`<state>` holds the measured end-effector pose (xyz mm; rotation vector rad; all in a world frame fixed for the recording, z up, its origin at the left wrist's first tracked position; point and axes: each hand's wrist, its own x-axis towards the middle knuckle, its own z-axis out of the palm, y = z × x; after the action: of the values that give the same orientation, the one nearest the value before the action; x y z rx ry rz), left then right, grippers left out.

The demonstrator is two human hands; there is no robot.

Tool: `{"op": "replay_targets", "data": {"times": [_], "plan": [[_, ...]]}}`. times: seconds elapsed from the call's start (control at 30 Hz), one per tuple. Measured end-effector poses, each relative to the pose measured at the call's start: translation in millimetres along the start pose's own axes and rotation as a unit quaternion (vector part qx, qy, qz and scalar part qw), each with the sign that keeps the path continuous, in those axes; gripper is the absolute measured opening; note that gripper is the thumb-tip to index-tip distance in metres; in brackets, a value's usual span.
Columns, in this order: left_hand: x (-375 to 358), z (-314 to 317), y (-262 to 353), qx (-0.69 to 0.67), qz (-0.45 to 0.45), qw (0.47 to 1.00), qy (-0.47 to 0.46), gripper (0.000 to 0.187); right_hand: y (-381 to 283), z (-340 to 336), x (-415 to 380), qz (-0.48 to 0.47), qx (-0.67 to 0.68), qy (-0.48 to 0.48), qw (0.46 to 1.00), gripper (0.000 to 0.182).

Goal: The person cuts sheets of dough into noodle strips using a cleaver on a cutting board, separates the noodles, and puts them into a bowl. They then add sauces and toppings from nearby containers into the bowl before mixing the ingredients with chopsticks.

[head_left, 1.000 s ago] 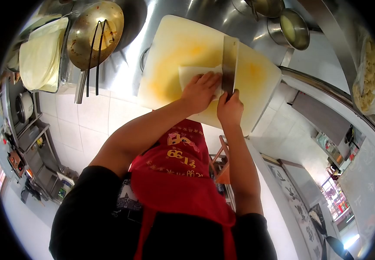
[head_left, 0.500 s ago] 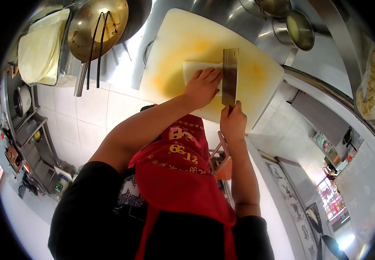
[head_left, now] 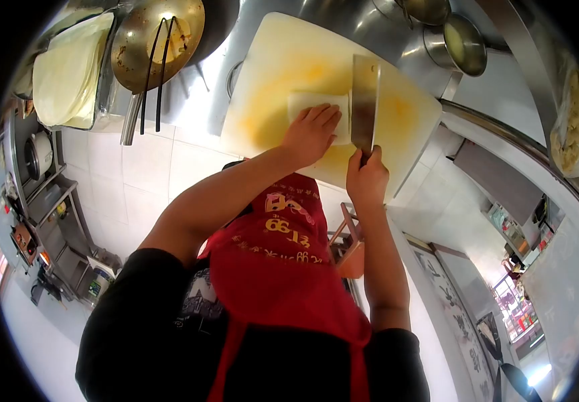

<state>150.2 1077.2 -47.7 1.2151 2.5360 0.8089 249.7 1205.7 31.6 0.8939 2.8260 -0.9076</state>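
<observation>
On a yellow-stained white cutting board [head_left: 249, 107] lies a pale folded sheet [head_left: 303, 101]. My left hand [head_left: 311, 136] rests flat on this sheet, its fingers extended toward the right edge. The handle of a broad cleaver [head_left: 364, 100] is in the grip of my right hand [head_left: 368, 175]. The blade points away from me, just right of the sheet, where a thin strip seems to lie along the edge.
A wok [head_left: 125, 60] with black chopsticks [head_left: 160, 80] stands at the upper left, beside a tray of stacked pale sheets [head_left: 68, 80]. Metal pots [head_left: 465, 47] are at the upper right. A bag of pale food [head_left: 574, 127] hangs at the far right.
The cleaver has moved right, away from my left fingertips, and its blade has tilted to show more of its face. My left hand stays on the sheet. The view has shifted slightly.
</observation>
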Motion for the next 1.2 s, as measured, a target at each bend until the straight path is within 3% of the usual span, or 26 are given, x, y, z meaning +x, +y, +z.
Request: {"op": "replay_targets", "data": {"times": [0.27, 0.4, 0.5, 0.57, 0.63, 0.73, 0.8, 1.2], "plan": [[5, -1, 8, -0.003, -0.009, 1.000, 0.014, 0.053, -6, -3, -12, 0.075, -0.048, -0.109, 0.990, 0.018], [6, 6, 4, 0.013, 0.000, 1.000, -0.006, 0.053, -4, 2, 0, 0.060, -0.057, -0.117, 0.990, 0.017], [7, 3, 2, 0.005, -0.014, 1.000, -0.016, 0.053, 8, 33, 29, 0.026, -0.100, -0.057, 0.993, 0.018], [4, 3, -3, 0.000, -0.003, 1.000, 0.003, 0.052, 12, 43, 44, -0.053, -0.040, 0.044, 0.997, 0.019], [-3, 2, -2, -0.007, 0.005, 1.000, 0.016, 0.052, 4, 31, 44, -0.056, 0.000, 0.046, 0.997, 0.019], [-11, -2, 1, -0.015, -0.024, 0.999, 0.022, 0.052, -10, 4, 10, -0.009, 0.022, 0.010, 1.000, 0.019], [-6, -3, 0, -0.025, -0.025, 0.999, 0.015, 0.052, -13, -3, -1, 0.044, -0.029, -0.069, 0.996, 0.019], [2, 0, 2, 0.027, -0.024, 0.999, 0.000, 0.051, -18, -3, -5, 0.114, -0.057, -0.146, 0.981, 0.022]]}}
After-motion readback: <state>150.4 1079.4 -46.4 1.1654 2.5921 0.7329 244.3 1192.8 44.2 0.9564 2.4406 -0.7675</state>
